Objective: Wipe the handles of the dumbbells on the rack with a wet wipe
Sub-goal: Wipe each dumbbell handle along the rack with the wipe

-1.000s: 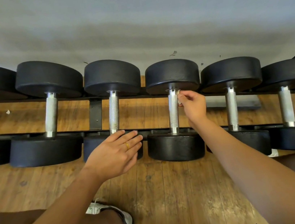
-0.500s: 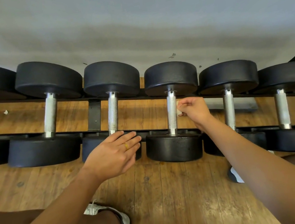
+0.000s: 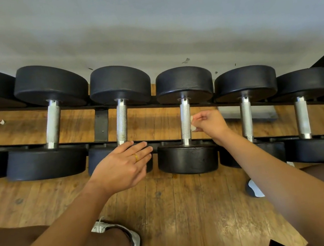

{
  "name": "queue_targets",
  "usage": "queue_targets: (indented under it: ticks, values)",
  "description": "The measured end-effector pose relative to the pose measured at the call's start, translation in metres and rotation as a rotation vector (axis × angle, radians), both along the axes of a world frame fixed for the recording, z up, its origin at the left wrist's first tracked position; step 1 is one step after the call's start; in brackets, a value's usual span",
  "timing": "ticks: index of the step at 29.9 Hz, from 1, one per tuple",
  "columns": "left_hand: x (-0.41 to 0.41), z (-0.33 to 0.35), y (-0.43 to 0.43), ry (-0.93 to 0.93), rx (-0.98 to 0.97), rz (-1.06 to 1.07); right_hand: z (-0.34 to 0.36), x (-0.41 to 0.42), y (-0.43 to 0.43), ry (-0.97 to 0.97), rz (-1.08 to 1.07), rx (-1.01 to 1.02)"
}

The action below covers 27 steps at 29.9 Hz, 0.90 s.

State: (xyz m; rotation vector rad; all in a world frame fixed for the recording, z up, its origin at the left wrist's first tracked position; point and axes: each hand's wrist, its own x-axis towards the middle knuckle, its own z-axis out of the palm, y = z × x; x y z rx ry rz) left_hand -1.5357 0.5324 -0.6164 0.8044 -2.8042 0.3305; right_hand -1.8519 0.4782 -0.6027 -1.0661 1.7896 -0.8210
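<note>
Head view: the right hand (image 3: 211, 125) pinches a small white wet wipe (image 3: 193, 128) in curled fingers against the right side of a knurled dumbbell handle (image 3: 185, 117) on the rack (image 3: 101, 128). The left hand (image 3: 121, 168), fingers straight and holding nothing, lies over the near head of the neighbouring dumbbell (image 3: 119, 83) to its left.

Both bare arms reach in from the near edge toward the far side. The left hand (image 3: 121, 168) is flat, palm down, fingers straight and close together, ring (image 3: 136, 157) on one finger. The right hand (image 3: 211, 124) sits further right and slightly farther out, fingers curled, pinching a scrap of wet wipe (image 3: 193, 128).
</note>
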Motion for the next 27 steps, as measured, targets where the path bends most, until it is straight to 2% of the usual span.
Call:
queue_targets:
  ticks: [4,10,14,17,21,25,27]
  values:
    - [0.000,-0.001,0.000,-0.001,0.003,0.006,0.002,0.000,-0.003,-0.035,-0.049,0.003]
    - [0.000,-0.001,0.000,-0.004,0.007,0.003,0.006,-0.012,0.034,0.016,0.216,0.114]
    - [-0.001,0.001,0.000,-0.011,0.014,0.008,0.010,-0.013,0.035,0.024,0.254,0.126]
    - [-0.002,0.002,0.001,-0.012,0.002,0.014,0.008,-0.011,0.037,-0.020,0.178,0.133]
    - [-0.002,0.001,0.000,-0.011,0.000,0.016,0.006,-0.005,0.032,-0.187,-0.055,0.075]
    - [-0.003,0.002,0.001,-0.001,-0.014,0.013,0.003,0.002,0.005,-0.193,-0.279,-0.090]
    - [-0.003,0.002,0.001,0.001,-0.012,0.013,0.006,0.007,-0.012,-0.121,-0.320,-0.169]
